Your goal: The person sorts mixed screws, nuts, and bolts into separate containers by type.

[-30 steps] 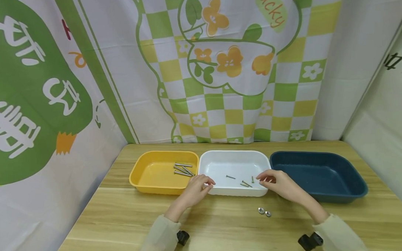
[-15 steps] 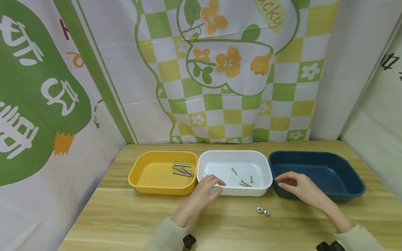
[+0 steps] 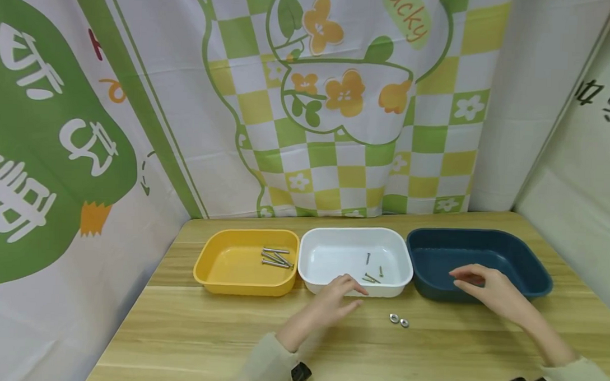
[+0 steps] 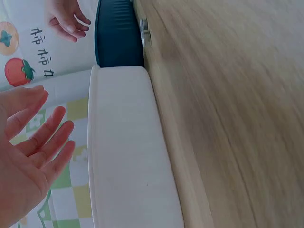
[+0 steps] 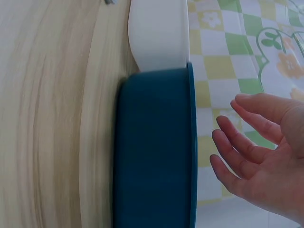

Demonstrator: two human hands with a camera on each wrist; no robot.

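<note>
My left hand (image 3: 333, 301) hovers at the front rim of the white tray (image 3: 327, 285), fingers loosely bent and nothing in them. In the white tray lie several small screws (image 3: 371, 278), and one greyer screw (image 3: 368, 258) stands apart from the others. Over the dark blue tray (image 3: 529, 260) I hold my right hand (image 3: 493, 289), its fingers relaxed; in the right wrist view the hand (image 5: 266, 152) shows no object. Two silver nuts (image 3: 398, 320) rest on the wooden table in front of the trays, between my hands.
At the left stands a yellow tray (image 3: 221, 266) with several long screws (image 3: 276, 258) at its right side. The three trays line up side by side on the wooden table (image 3: 189, 332). Behind them hangs a patterned cloth (image 3: 346, 175).
My right hand has moved right from the white tray to above the dark blue one. My left hand has slid right along the white tray's front. The greyer screw has shifted and turned.
</note>
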